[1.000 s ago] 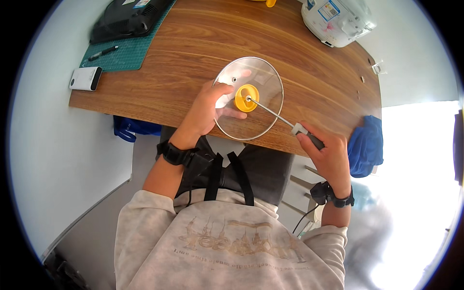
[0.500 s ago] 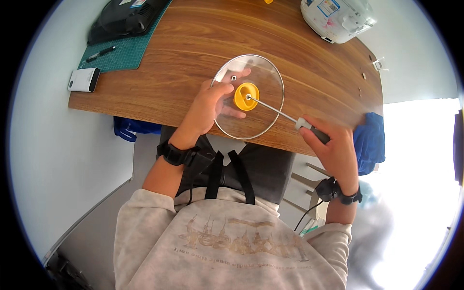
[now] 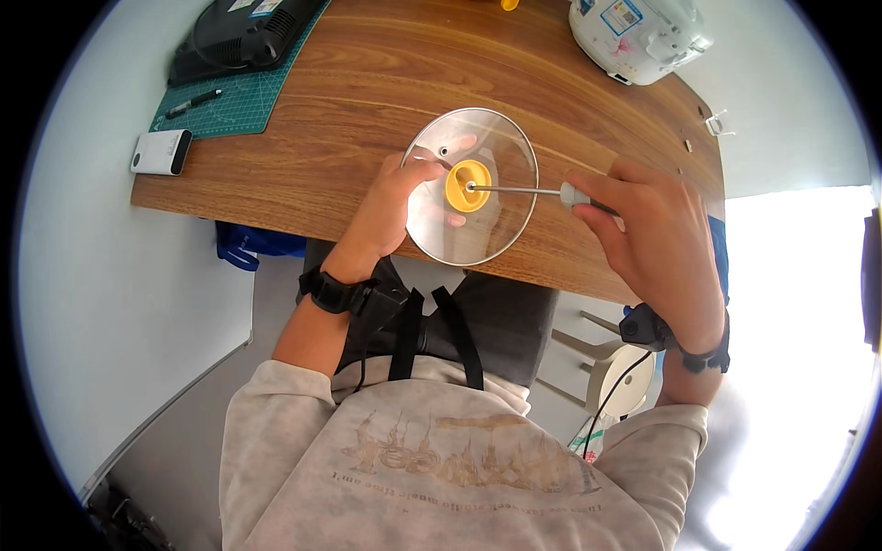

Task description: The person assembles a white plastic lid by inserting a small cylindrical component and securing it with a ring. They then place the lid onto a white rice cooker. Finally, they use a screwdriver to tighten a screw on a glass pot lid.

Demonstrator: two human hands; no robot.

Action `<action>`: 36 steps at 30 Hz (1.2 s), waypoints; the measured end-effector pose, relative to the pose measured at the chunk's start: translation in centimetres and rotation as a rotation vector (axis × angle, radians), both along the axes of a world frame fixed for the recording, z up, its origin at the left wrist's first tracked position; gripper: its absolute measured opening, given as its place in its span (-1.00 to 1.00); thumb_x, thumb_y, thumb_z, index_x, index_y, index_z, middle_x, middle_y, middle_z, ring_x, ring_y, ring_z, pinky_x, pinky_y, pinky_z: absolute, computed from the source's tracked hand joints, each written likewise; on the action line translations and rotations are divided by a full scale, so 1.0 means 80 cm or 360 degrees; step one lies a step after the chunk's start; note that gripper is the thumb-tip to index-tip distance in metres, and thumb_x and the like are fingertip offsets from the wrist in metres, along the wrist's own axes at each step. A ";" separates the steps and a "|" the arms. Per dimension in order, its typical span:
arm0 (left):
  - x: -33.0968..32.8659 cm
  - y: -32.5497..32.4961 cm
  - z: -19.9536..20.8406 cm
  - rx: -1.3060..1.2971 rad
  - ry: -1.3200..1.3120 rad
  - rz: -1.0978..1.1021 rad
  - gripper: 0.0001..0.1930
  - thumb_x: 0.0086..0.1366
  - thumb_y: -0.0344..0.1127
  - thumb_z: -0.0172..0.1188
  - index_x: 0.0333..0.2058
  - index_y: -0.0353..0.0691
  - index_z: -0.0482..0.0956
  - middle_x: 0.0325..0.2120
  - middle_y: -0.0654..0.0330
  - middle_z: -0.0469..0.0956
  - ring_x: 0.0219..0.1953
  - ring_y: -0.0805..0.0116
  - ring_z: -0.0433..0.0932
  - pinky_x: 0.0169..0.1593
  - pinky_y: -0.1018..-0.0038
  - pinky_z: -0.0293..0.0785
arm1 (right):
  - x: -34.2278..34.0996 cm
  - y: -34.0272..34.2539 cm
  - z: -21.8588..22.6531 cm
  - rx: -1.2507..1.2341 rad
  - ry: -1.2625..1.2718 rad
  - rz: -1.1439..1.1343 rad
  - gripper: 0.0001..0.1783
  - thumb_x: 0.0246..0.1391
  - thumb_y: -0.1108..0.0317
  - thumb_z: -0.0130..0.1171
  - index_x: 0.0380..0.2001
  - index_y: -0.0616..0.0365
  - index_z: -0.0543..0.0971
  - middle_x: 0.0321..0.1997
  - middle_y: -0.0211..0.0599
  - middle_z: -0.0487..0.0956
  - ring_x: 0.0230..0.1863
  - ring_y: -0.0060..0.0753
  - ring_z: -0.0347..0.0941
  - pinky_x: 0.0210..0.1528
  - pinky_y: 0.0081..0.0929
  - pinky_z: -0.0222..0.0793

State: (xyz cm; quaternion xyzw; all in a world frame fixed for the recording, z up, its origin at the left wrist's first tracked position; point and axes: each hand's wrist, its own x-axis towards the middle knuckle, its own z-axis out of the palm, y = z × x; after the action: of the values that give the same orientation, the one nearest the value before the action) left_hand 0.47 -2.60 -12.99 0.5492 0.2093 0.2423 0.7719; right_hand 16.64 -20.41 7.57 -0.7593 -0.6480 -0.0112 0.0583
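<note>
A round glass pot lid [image 3: 501,225] with a metal rim is held up over the near edge of the table. My left hand [image 3: 395,202] grips its left side, thumb on the near face and fingers seen through the glass. At the lid's middle is a yellow knob [image 3: 480,201], with a small metal fastener in its centre. Closed around a grey screwdriver handle, my right hand [image 3: 661,239] is to the right of the lid. The screwdriver [image 3: 519,190] lies nearly level across the glass, its tip at the fastener.
Beyond the lid stretches the brown wooden table [image 3: 395,55]. At the far left, a black appliance [image 3: 243,41] and a pen [image 3: 193,104] rest on a green cutting mat [image 3: 225,112], near a white power bank [image 3: 161,152]. A white rice cooker [image 3: 638,37] stands far right.
My right hand has swung outward and turned its wrist, bringing the screwdriver from a slant to nearly level. Its tip stays at the knob's centre. My left hand and the lid have hardly moved.
</note>
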 end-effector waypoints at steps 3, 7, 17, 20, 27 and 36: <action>-0.001 0.001 -0.002 0.0135 0.0042 -0.0021 -0.41 0.28 -0.11 0.01 0.21 -0.35 0.45 0.28 0.01 0.37 0.19 0.14 0.44 -0.13 0.21 0.69 | -0.005 0.007 0.001 0.0109 -0.0264 0.0154 -0.69 -0.07 0.46 0.30 -0.18 -0.01 0.72 -0.43 -0.31 0.48 -0.40 -0.21 0.44 -0.36 -0.31 0.35; 0.002 -0.005 0.012 -0.0158 -0.0005 -0.0005 -0.40 0.27 -0.12 0.02 0.22 -0.33 0.42 0.30 0.00 0.35 0.19 0.14 0.45 -0.14 0.20 0.69 | -0.018 0.019 0.011 0.0258 -0.0645 0.0456 -0.63 -0.19 0.46 0.27 -0.22 -0.06 0.73 -0.36 -0.44 0.49 -0.30 -0.35 0.42 -0.30 -0.38 0.35; -0.002 -0.010 0.044 -0.0391 -0.0129 -0.0128 -0.39 0.29 -0.12 0.00 0.26 -0.32 0.37 0.33 -0.02 0.30 0.29 0.09 0.35 -0.12 0.11 0.68 | 0.001 -0.031 -0.022 0.0415 -0.0067 0.0134 -0.69 -0.07 0.43 0.33 -0.17 0.00 0.69 -0.39 -0.39 0.51 -0.43 -0.38 0.40 -0.38 -0.45 0.33; -0.001 -0.012 0.054 -0.0270 -0.0172 -0.0188 -0.39 0.30 -0.12 -0.01 0.27 -0.30 0.36 0.33 -0.02 0.29 0.32 0.09 0.32 -0.11 0.11 0.69 | 0.012 -0.069 -0.058 0.0416 0.0520 -0.0337 -0.72 0.15 0.32 0.29 -0.09 0.17 0.65 -0.51 -0.44 0.54 -0.60 -0.49 0.39 -0.54 -0.58 0.25; -0.002 -0.012 0.032 -0.0382 -0.0049 -0.0032 -0.34 0.28 -0.15 -0.01 0.32 -0.32 0.27 0.31 0.00 0.32 0.26 0.08 0.40 -0.10 0.09 0.69 | -0.019 -0.091 -0.128 0.0091 0.1962 -0.0870 -0.71 0.32 0.21 0.12 -0.19 0.23 0.66 -0.59 -0.52 0.50 -0.62 -0.75 0.24 -0.59 -0.63 0.11; -0.002 -0.011 0.038 -0.0330 -0.0070 -0.0096 -0.34 0.29 -0.17 -0.02 0.33 -0.32 0.26 0.32 0.00 0.32 0.23 0.08 0.42 -0.12 0.12 0.69 | -0.030 -0.092 -0.135 0.0123 0.1699 -0.0843 -0.69 0.30 0.19 0.13 -0.31 0.25 0.66 -0.64 -0.47 0.50 -0.57 -0.69 0.31 -0.51 -0.59 0.19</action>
State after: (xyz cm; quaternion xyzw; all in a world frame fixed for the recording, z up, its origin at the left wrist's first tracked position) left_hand 0.31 -3.48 -9.91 0.4669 0.1996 0.2080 0.8360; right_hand 14.22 -27.77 -3.27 -0.7931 -0.3168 0.3342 0.3986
